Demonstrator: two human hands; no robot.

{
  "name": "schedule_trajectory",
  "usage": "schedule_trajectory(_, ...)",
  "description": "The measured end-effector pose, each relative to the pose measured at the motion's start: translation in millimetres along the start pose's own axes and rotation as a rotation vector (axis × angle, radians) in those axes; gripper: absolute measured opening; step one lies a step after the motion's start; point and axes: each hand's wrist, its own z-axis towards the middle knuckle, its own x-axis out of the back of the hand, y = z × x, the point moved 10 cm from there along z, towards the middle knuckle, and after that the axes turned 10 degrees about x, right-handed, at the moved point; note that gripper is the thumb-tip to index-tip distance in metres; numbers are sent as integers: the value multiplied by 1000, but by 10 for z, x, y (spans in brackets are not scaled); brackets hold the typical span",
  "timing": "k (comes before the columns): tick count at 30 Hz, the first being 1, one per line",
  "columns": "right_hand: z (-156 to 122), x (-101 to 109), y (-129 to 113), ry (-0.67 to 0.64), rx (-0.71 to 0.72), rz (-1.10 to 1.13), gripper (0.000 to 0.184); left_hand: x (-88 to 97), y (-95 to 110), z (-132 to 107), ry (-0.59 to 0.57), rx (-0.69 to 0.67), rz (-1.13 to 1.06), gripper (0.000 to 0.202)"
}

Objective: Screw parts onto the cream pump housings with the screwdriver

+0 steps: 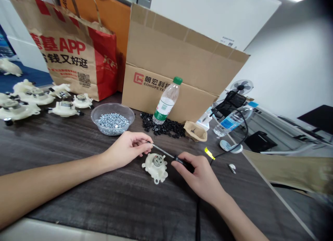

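My right hand (199,171) is wrapped round the black handle of a screwdriver (166,153), its metal shaft pointing left. At the shaft's tip, the thumb and fingers of my left hand (130,147) are pinched together. A small dark bit shows there, too small to name. Just below the shaft, a cream plastic housing (153,170) with a round metal motor (158,160) set in it lies on the table, apart from both hands. Behind my left hand stands a clear bowl (131,121) of silvery screws (113,123).
Small black parts (171,129) are heaped round a green-capped bottle (166,102), before a cardboard box (171,60). Several cream housings (65,109) stand at left by a paper bag (78,53). To the right are a paper pouch (199,132), another bottle (234,121) and a black cable (243,138).
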Motion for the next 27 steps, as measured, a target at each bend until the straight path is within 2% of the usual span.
schedule_trajectory(3,3,10,-88,-27,54,55,40,0,-11,10,-3,5,14,22)
schedule_trajectory(6,0,28,-71,-16,45,42,33,15,-8,22,2,-4,16,23)
schedule_trajectory(10,-12,59,-9,63,16,16,20,29,-3,29,8,-9,13,23)
schedule_trajectory(19,4,31,-35,13,24,7,21,-8,-29,22,-21,12,-24,24)
schedule_trajectory(27,15,38,16,63,20,-19,19,-56,50,-14,-34,-31,10,17)
